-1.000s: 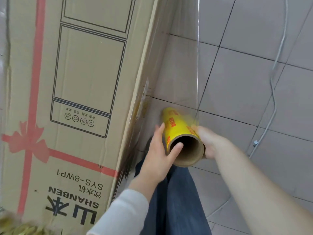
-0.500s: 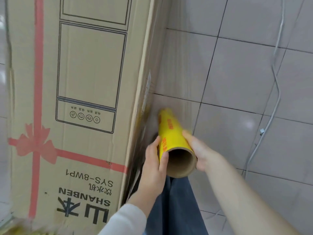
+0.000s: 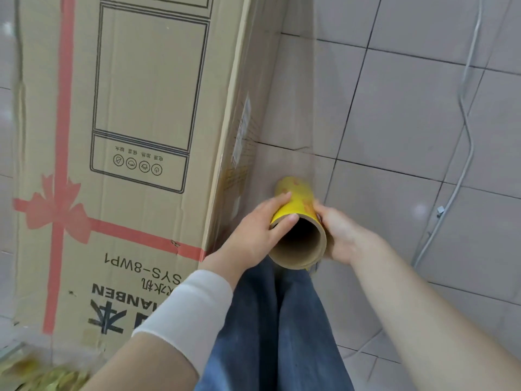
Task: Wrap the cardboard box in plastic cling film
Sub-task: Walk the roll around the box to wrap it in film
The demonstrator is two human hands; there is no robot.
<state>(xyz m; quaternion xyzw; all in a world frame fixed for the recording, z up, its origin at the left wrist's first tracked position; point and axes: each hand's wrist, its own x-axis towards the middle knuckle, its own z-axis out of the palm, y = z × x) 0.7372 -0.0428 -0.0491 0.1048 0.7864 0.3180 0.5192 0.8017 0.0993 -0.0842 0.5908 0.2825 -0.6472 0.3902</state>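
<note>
Your left hand and right hand curl round the stiff roll beside the cardboard box edge. Film likely thin, clingy: grip the core end.

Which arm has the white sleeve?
The left one: its left hand grips the roll on the side nearest the cardboard box. The right hand has a bare forearm.

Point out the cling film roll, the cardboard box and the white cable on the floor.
cling film roll (image 3: 301,198): head view, on its yellow label.
cardboard box (image 3: 149,80): head view, on its printed front face.
white cable (image 3: 471,148): head view, on its bend.
</note>
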